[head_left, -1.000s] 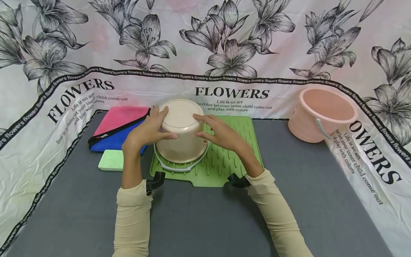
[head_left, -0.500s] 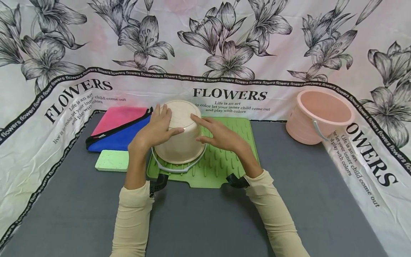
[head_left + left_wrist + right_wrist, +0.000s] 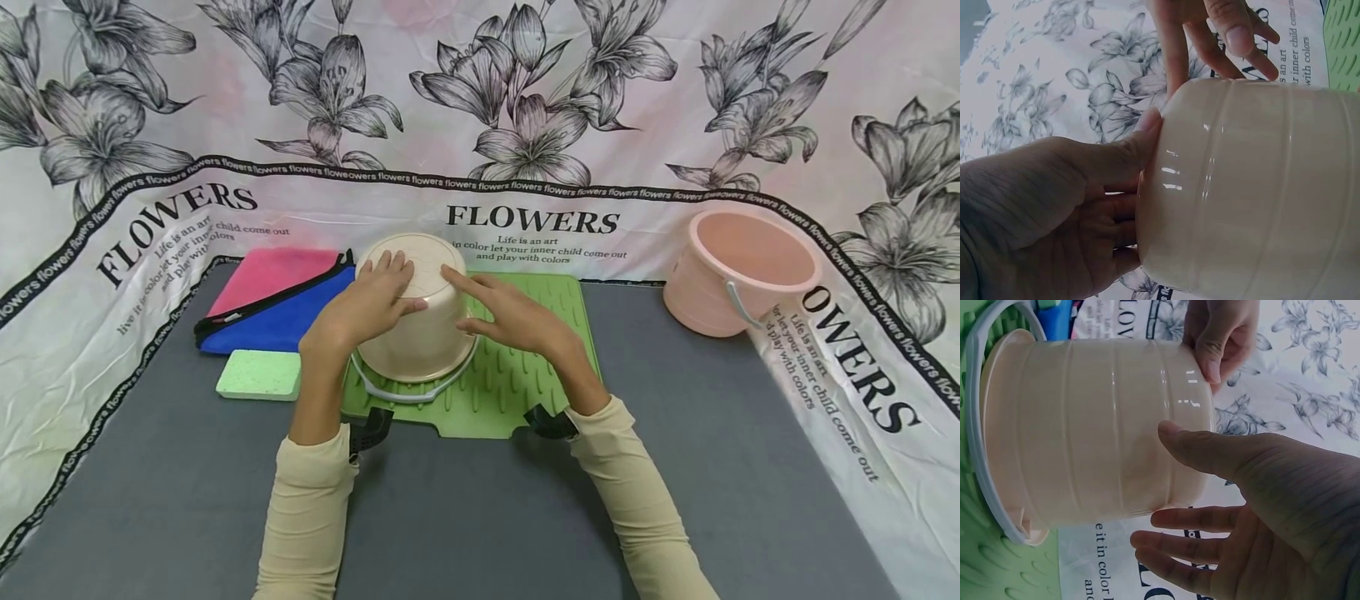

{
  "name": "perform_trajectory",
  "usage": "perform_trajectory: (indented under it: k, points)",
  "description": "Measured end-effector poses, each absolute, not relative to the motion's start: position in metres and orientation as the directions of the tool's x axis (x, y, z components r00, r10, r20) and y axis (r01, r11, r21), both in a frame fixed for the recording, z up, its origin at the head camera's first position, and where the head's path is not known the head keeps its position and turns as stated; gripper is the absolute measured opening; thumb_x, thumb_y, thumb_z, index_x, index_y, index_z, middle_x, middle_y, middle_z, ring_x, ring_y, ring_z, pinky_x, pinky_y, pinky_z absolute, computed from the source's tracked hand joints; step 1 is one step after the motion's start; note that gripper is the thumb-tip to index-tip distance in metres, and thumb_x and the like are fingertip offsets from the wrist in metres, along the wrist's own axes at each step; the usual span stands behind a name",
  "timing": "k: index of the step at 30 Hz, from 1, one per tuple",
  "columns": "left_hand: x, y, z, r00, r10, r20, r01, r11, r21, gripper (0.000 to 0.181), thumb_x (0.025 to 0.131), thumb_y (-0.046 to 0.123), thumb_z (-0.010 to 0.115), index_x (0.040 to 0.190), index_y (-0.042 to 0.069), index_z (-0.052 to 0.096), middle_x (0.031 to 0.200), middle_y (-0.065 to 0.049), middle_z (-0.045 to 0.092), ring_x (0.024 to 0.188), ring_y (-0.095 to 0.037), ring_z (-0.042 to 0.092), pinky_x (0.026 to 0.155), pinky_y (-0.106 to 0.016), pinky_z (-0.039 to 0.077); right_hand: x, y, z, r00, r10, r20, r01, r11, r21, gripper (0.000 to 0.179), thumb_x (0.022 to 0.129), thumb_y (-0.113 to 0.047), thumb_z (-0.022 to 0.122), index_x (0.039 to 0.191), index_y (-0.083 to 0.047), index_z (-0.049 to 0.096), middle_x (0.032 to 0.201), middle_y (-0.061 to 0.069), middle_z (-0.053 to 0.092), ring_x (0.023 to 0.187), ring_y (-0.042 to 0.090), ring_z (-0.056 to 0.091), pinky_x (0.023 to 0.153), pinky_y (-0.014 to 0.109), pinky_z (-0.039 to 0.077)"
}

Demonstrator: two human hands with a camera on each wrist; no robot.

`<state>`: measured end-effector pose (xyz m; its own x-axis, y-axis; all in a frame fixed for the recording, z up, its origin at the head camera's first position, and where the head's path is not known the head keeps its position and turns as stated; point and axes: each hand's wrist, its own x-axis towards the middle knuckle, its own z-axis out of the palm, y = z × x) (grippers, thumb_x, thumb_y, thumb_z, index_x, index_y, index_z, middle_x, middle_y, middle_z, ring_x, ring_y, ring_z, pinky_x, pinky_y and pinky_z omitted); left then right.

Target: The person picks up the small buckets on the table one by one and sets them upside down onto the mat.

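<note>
A cream bucket stands upside down on a green mat. Its grey handle lies around the rim, toward the front. The fingers of my left hand lie extended on the upturned base, and in the left wrist view its thumb touches the base's edge. On the other side is my right hand, fingers extended near the base's edge. The right wrist view shows its thumb against the wall and the other fingers spread beside the bucket.
A pink bucket stands upright at the back right. To the left lie a pink and blue cloth with black trim and a pale green sponge. A flower-print sheet rises behind the grey tabletop.
My left hand has moved from the bucket's left side onto its upturned base. The right hand has stayed at the right side, and the bucket has kept its place on the mat.
</note>
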<state>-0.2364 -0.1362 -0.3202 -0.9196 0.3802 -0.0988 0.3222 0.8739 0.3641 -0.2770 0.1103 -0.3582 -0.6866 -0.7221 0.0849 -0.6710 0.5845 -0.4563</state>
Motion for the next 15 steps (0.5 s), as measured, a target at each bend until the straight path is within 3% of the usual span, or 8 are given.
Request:
perform_trajectory:
  k: [9, 15]
  points:
    - [-0.2359, -0.1371, -0.3211, -0.925, 0.376, -0.064, 0.331, 0.874, 0.355, 0.069, 0.111, 0.031, 0.050, 0.162, -0.008, 0.024, 0.171, -0.033, 0.014, 0.162, -0.049, 0.007, 0.134, -0.061, 0.007, -0.2767, 0.1133, -0.3565, -0.665, -0.738, 0.116, -0.702, 0.564, -0.436, 0.078, 0.101, -0.022, 0.070, 0.167, -0.023, 0.028, 0.156, 0.023, 0.050, 0.143, 0.039, 0.052, 0.117, 0.054, 0.048]
    - [-0.2357, -0.1368, -0.3206, -0.923, 0.379, -0.064, 0.332, 0.870, 0.364, 0.069, 0.111, 0.032, 0.050, 0.162, -0.007, 0.025, 0.171, -0.032, 0.015, 0.162, -0.048, 0.007, 0.134, -0.060, 0.006, -0.2756, 0.1196, -0.3501, -0.655, -0.744, 0.129, -0.718, 0.560, -0.414, 0.069, 0.104, -0.022, 0.066, 0.165, -0.020, 0.033, 0.161, 0.015, 0.049, 0.147, 0.035, 0.050, 0.119, 0.051, 0.047]
